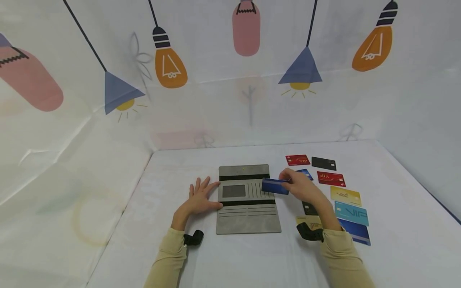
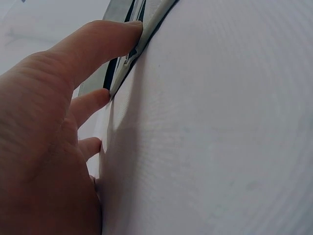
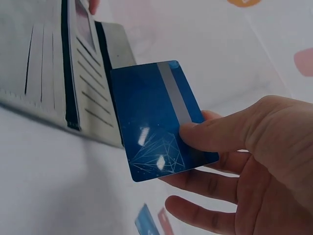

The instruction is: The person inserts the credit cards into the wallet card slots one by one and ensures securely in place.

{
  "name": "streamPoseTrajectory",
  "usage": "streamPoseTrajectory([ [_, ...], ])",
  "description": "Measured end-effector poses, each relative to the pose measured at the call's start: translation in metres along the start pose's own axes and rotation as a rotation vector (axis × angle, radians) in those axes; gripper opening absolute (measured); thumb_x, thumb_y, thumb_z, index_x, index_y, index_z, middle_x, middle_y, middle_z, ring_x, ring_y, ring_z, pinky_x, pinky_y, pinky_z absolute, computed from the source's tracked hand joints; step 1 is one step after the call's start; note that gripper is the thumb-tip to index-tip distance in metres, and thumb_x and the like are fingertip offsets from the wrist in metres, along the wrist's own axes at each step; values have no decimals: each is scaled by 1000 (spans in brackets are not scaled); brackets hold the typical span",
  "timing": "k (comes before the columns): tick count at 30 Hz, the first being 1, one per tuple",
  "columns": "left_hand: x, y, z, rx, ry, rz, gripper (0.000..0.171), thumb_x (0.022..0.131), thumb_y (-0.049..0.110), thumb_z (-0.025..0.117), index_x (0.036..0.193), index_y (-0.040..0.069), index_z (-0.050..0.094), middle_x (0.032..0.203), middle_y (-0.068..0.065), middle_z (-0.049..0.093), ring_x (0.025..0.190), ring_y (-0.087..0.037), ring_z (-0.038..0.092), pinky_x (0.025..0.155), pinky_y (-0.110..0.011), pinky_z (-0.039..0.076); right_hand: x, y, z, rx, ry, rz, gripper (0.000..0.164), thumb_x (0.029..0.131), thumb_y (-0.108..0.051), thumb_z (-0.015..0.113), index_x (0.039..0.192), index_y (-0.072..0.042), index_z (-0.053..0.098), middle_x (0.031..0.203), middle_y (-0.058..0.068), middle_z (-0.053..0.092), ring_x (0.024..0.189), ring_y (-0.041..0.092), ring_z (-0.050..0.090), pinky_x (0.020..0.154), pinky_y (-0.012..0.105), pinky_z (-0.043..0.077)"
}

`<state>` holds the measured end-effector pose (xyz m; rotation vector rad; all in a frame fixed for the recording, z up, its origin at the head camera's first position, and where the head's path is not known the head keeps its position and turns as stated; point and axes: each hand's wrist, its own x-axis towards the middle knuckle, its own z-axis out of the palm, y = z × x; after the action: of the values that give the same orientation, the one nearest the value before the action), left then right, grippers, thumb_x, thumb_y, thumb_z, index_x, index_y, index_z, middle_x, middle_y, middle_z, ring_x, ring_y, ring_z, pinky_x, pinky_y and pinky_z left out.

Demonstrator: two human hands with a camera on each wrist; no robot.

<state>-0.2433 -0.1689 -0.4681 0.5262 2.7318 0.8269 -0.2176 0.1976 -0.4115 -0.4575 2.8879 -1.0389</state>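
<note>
A grey wallet (image 1: pixel 248 222) lies unfolded on the white table, with dark bands, a window pocket and several card slots. My left hand (image 1: pixel 199 200) has its fingers spread, the thumb and index fingertip touching the wallet's left edge. In the left wrist view the thumb (image 2: pixel 100 41) presses at that edge. My right hand (image 1: pixel 301 187) pinches a blue card (image 3: pixel 142 107) with a silver stripe between thumb and fingers. The card's far end overlaps the right-hand slots (image 3: pixel 90 85) of the wallet in the head view.
Right of the wallet lie several cards: two red ones, including a red card (image 1: pixel 298 160), a black card (image 1: pixel 323 163), a yellow card (image 1: pixel 345 195), a teal card (image 1: pixel 351 213) and a dark blue card (image 1: pixel 356 231). Others lie partly beneath my right arm. A printed cloth backdrop (image 1: pixel 216 108) rises behind.
</note>
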Motion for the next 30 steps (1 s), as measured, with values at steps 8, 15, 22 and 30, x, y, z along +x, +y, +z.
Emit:
streamPoseTrajectory([
  [8,1,-1,2,-3,2,-12,83,81,46,74,153,23,39,166,-15,8,150,-41,-15,115,-61,-14,6,-11,16,0,-33,-1,15,97,-5,58,112,-5,59,107,12,67,98,27,61,88,47,54],
  [15,0,0,2,-6,5,-21,83,80,46,74,153,24,39,166,-14,7,150,-40,-16,115,-60,-16,11,-19,28,17,-40,-23,15,96,-4,59,111,-5,60,107,11,67,97,25,62,86,46,53],
  [22,-1,0,2,-8,9,-20,83,80,45,75,152,23,40,166,-16,9,150,-42,-14,115,-61,-14,15,-27,37,38,-46,-34,15,96,-4,59,112,-5,61,108,11,67,99,26,61,90,47,53],
  [30,-1,1,1,1,9,-17,83,81,44,74,152,22,40,166,-16,9,150,-42,-14,115,-62,-13,20,-40,47,79,-47,-46,15,96,-4,59,111,-6,60,107,12,67,94,25,61,87,46,53],
])
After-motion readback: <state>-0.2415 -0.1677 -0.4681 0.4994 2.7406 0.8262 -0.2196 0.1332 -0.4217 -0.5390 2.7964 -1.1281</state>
